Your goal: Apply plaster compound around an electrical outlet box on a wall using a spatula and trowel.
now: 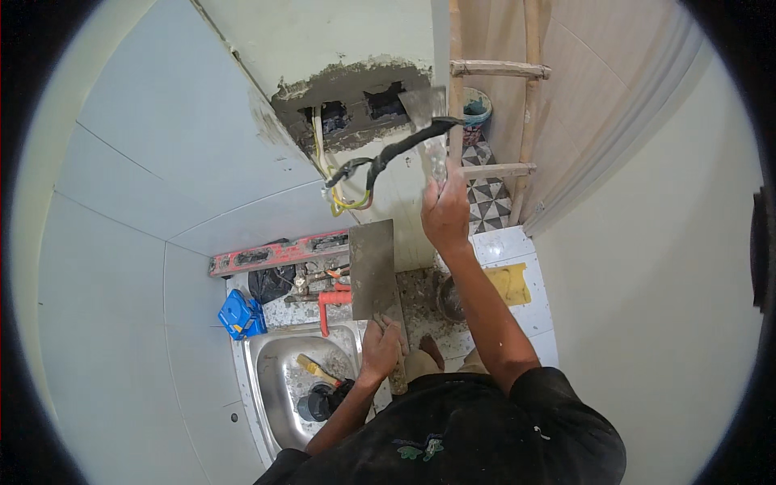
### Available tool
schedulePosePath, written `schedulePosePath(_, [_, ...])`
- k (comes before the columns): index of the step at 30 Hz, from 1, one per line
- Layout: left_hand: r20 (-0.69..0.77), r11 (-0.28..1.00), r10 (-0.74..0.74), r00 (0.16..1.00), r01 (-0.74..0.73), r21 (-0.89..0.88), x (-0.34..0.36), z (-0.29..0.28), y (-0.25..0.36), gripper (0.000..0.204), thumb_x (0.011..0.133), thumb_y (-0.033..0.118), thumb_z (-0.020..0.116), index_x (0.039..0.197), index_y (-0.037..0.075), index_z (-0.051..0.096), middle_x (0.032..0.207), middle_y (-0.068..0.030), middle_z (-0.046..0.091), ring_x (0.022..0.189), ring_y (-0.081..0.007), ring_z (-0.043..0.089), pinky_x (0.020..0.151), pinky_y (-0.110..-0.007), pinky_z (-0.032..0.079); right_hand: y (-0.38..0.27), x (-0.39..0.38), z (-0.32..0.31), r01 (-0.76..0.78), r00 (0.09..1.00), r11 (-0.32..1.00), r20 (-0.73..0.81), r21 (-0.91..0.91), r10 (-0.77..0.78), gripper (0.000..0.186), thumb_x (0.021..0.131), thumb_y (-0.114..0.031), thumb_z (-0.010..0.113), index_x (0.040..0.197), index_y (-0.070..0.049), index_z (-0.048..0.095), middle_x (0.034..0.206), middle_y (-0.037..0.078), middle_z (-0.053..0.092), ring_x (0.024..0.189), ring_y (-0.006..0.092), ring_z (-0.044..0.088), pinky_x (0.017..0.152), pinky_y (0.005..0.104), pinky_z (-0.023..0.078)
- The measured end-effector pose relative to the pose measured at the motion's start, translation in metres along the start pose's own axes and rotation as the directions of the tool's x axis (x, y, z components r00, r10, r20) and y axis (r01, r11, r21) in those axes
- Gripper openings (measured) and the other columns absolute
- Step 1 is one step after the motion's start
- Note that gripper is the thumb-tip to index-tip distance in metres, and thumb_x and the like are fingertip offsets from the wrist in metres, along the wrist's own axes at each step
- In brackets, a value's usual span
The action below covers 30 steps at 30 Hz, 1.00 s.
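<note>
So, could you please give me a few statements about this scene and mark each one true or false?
1. The right hand holds a scraper. True.
2. The left hand holds nothing. False: it holds a trowel.
3. The level is blue. False: it is red.
4. A brush lies in the sink. True.
5. Wires come out of the left opening in the wall. True.
6. The ladder stands to the left of the sink. False: it stands to the right.

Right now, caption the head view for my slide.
Left hand grips a flat trowel; right hand holds a scraper near wall openings.
</note>
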<state>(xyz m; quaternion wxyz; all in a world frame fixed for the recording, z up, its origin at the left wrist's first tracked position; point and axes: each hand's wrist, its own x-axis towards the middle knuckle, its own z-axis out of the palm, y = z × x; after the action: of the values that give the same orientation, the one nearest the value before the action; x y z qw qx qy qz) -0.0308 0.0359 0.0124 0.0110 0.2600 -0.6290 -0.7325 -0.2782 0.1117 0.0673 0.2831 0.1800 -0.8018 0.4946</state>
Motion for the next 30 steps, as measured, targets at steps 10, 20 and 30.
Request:
schedulePosePath(10, [-0.015,0.992,-0.076,0.997,0.074,-0.097,-0.002,0.001,0.011,0.012,0.091,0.013,0.047,0.087,0.002,0.044,0.06,-0.0075,0.053,0.048,-0.0152,0.053,0.047,-0.029,0.044,0.023,-0.045,0.001,0.051,0.998,0.998,-0.026,-0.026,-0.052,0.042,0.087,-0.003,0.055,0.125,0.005,0.04,0.103,0.026,0.053,0.086,0.0438,0.057,0.071,0.0458,0.048])
schedulePosePath(20, [-0.021,0.997,-0.037,0.999,0.035,-0.066,-0.005,-0.004,0.009,0.011,0.092,0.014,0.048,0.086,0.006,0.043,0.06,-0.0054,0.05,0.047,-0.0149,0.051,0.047,-0.029,0.043,0.038,-0.008,-0.062,0.047,0.993,0.996,0.107,-0.079,-0.039,0.036,0.087,-0.008,0.054,0.121,0.002,0.047,0.109,0.025,0.056,0.095,0.0412,0.057,0.081,0.0434,0.047])
schedulePosePath(30, [-0.01,0.996,-0.048,0.999,0.047,-0.072,-0.002,0.005,0.005,0.01,0.094,0.017,0.047,0.091,0.008,0.043,0.061,-0.0048,0.051,0.049,-0.0145,0.052,0.046,-0.03,0.043,0.053,0.077,-0.075,0.395,0.918,0.911,0.091,-0.115,-0.387,0.04,0.078,-0.003,0.056,0.117,-0.002,0.046,0.103,0.019,0.055,0.096,0.0378,0.054,0.082,0.0449,0.044])
